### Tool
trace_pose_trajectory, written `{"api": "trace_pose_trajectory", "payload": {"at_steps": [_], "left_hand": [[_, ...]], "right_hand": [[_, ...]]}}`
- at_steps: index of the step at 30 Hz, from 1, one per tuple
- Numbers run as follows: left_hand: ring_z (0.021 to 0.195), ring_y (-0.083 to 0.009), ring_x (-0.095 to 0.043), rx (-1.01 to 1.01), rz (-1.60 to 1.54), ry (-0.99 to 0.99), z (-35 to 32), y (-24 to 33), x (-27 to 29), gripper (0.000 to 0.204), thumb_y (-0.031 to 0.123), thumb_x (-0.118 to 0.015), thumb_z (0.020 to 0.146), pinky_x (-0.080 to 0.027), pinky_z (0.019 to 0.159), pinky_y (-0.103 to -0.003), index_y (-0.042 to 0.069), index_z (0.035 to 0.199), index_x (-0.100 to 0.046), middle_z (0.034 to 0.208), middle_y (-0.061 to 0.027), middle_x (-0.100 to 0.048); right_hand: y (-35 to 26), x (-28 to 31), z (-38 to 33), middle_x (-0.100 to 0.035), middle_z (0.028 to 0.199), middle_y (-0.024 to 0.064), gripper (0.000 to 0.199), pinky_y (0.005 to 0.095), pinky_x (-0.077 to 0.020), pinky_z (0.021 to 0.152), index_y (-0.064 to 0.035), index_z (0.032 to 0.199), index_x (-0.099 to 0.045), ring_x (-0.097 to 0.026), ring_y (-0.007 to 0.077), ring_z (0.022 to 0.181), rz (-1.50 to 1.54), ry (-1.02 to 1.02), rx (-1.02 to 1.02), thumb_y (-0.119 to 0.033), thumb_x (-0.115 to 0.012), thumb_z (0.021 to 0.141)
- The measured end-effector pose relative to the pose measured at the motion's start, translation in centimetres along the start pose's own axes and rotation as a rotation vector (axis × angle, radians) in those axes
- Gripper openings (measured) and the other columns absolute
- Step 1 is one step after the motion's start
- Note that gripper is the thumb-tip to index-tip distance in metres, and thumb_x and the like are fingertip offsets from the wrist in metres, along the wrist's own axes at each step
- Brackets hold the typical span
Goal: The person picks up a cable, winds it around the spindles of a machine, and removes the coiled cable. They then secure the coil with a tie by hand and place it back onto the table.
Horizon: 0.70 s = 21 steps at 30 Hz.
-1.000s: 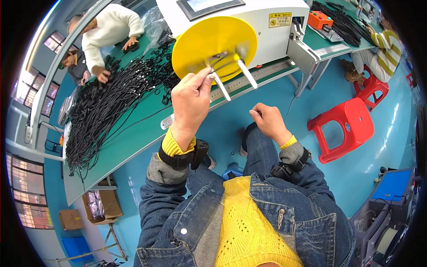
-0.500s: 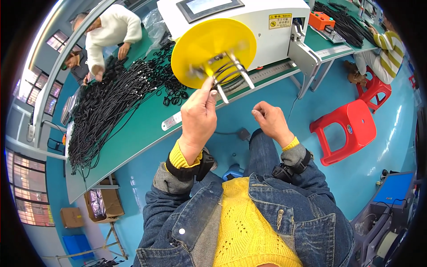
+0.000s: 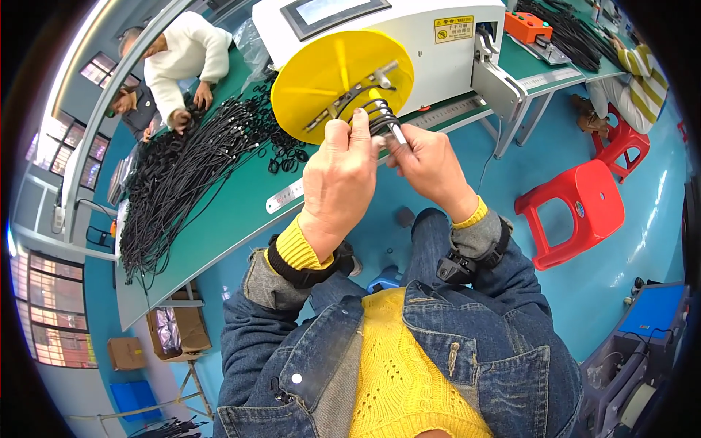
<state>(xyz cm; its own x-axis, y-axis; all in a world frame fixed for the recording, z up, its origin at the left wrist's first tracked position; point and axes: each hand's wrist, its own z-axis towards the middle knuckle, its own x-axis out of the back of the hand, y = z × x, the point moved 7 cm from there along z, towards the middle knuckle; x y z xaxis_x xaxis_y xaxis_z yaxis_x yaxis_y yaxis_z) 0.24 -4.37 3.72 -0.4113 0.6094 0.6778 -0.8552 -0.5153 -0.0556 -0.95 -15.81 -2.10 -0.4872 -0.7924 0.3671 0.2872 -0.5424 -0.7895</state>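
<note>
A round yellow winding disc [image 3: 307, 80] fronts the white machine [image 3: 438, 66], and metal pegs stick out from it. Around the pegs loops a coil of black cable [image 3: 381, 117]. My left hand [image 3: 337, 179] is at the coil's near left side, fingertips pinched on the cable. From the right, my right hand [image 3: 431, 168] closes around the cable at the peg ends, thumb and fingers together. Some fingertips are hidden behind the coil and the other fingers.
Bundled black cables [image 3: 193, 168] and loose black rings [image 3: 288, 155] cover the green table [image 3: 212, 230] to the left, where two people work. A steel ruler [image 3: 285, 196] lies along its edge. Red stools [image 3: 577, 208] and another seated person are at the right.
The disc, blurred with turning before, now looks nearly still. My right hand has moved up and left from the open space onto the cable coil. My left hand has shifted slightly right.
</note>
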Motion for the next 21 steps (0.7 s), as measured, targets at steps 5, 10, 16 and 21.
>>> {"api": "trace_pose_trajectory", "payload": {"at_steps": [5,10,16,21], "left_hand": [[0.061,-0.0263,-0.054,-0.043,0.160,0.053,0.2,-0.1,1.0,0.035,0.010,-0.061,0.076,-0.046,0.053,-0.035,-0.001,0.109,-0.057,0.073,-0.0105,-0.051],[0.061,-0.0269,-0.054,0.137,0.035,-0.070,-0.4,-0.4,0.7,0.033,0.017,-0.058,0.081,-0.046,0.050,-0.036,0.000,0.110,-0.056,0.069,-0.0104,-0.050],[0.069,-0.0285,-0.060,0.265,-0.002,-0.317,-0.2,-1.0,0.1,0.041,0.020,-0.052,0.083,-0.050,0.052,-0.035,-0.006,0.115,-0.049,0.077,-0.0152,-0.053],[0.081,-0.0387,-0.059,0.354,-0.074,-0.433,-0.7,-1.7,-0.9,0.051,0.020,-0.048,0.086,-0.050,0.065,-0.040,-0.011,0.124,-0.035,0.106,-0.0311,-0.046]], "right_hand": [[1.1,-0.7,0.5,-0.059,0.060,0.0043,0.017,0.0246,-0.0432,0.048,-0.0005,0.083,-0.059,-0.053,0.0101,0.050,0.129,-0.088,-0.101,-0.017,-0.059,0.084],[1.8,1.3,1.1,-0.063,0.083,0.0073,0.030,0.0231,-0.0465,0.058,-0.0003,0.101,-0.056,-0.057,0.0104,0.069,0.018,0.060,-0.034,-0.013,-0.069,0.076],[1.8,1.3,2.4,-0.055,0.108,0.0148,0.065,0.0266,-0.0519,0.066,0.0023,0.118,-0.044,-0.059,0.0171,0.083,0.147,0.052,0.063,-0.015,-0.077,0.065],[2.0,1.1,2.9,-0.047,0.121,0.0157,0.073,0.0285,-0.0481,0.081,0.0032,0.128,-0.035,-0.051,0.0197,0.103,0.189,-0.036,0.075,-0.008,-0.074,0.068]]}}
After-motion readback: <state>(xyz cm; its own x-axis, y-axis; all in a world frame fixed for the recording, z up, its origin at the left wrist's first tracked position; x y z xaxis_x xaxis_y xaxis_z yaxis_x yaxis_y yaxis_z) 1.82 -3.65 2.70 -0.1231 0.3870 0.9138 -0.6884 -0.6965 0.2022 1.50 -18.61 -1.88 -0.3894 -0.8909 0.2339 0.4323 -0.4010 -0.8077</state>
